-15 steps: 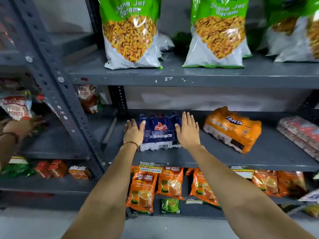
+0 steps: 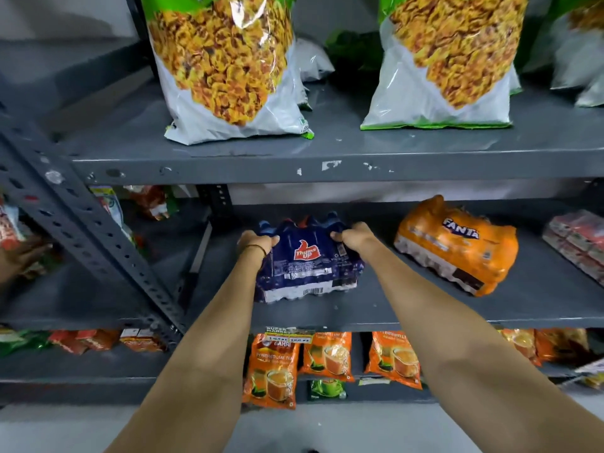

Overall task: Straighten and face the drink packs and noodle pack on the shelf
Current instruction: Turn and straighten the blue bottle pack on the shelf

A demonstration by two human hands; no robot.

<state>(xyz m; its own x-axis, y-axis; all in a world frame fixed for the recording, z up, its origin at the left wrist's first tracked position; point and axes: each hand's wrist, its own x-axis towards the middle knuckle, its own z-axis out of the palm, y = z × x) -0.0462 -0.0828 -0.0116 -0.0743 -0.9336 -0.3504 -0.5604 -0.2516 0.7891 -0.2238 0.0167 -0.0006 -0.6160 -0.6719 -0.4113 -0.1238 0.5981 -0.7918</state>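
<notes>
A dark blue Thums Up drink pack [image 2: 307, 263] lies on the grey middle shelf [image 2: 408, 308], its logo facing up. My left hand [image 2: 256, 243] grips its upper left corner and my right hand [image 2: 354, 237] grips its upper right corner, fingers curled over the bottle tops. An orange Fanta drink pack [image 2: 457, 246] lies askew to the right on the same shelf, untouched. A red wrapped pack [image 2: 578, 240] sits at the far right edge, partly cut off.
Large green and white snack bags [image 2: 228, 70] stand on the shelf above. Orange tea packets [image 2: 273, 371] hang below the middle shelf. A slanted grey upright [image 2: 98, 243] divides off the left bay, where another person's hand [image 2: 19, 256] touches packets.
Both my hands went from flat and open beside the blue pack to curled around its far corners. The view has moved closer to the shelf.
</notes>
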